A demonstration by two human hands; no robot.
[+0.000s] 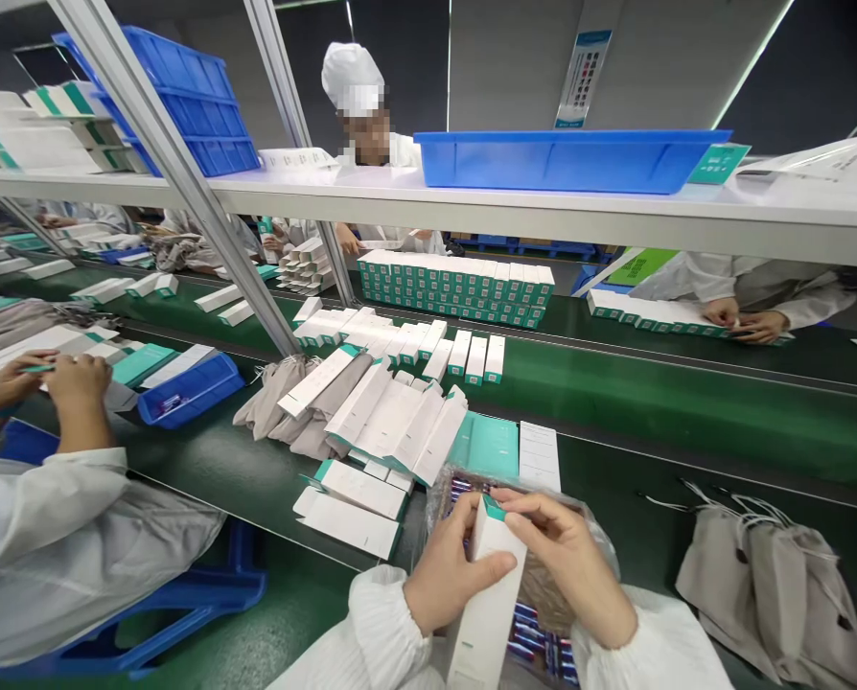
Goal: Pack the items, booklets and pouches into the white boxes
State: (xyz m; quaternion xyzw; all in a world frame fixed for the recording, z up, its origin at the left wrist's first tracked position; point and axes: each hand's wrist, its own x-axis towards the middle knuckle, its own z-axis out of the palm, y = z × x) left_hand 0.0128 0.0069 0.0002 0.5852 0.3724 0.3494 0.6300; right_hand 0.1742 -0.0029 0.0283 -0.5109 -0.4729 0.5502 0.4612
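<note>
A long white carton (487, 618) with a teal end flap stands tilted in front of me. My left hand (444, 573) wraps round its upper part, the thumb across the front face. At the top, the fingers of my right hand (576, 565) are bent and touch the teal flap (495, 509). Beneath and behind both hands is a plastic-lined container (439, 498), partly hidden, with many small blue and red cylinders (525, 637) that look like batteries. Left of it lie unfilled-looking white cartons (400, 417), some with flaps open, plus teal booklets (493, 446) and a white printed sheet (540, 455).
Grey drawstring pouches (766, 585) lie at right, others (270, 398) at left. Finished-looking cartons stand in a stacked block (457, 287) beyond the green belt (615, 374). A shelf (371, 206) carries blue trays (558, 161). A co-worker's hands (76, 383) are at left; others work opposite.
</note>
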